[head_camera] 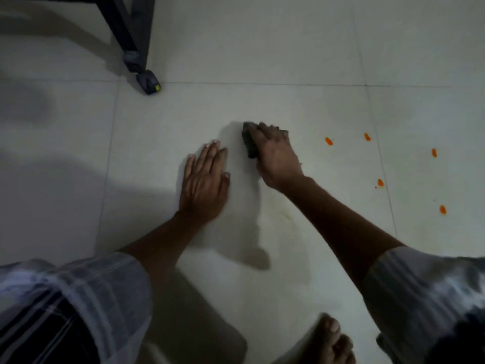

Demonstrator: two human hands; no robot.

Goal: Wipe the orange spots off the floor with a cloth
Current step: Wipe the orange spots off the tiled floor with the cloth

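Observation:
My right hand (275, 156) presses a dark cloth (249, 143) flat onto the pale tiled floor (236, 48) near the middle of the view; most of the cloth is hidden under the fingers. My left hand (203, 185) rests palm-down on the tile just left of it, fingers spread, holding nothing. Several orange spots lie to the right of the cloth: the nearest orange spot (328, 141), another orange spot (367, 137), and a farther orange spot (434, 152), with more lower right. A faint smear marks the tile below my right wrist.
A dark furniture leg with a caster foot (149, 82) stands at upper left. My bare foot (330, 340) is at the bottom edge, right of centre. Striped sleeves fill both lower corners. Grout lines cross the floor.

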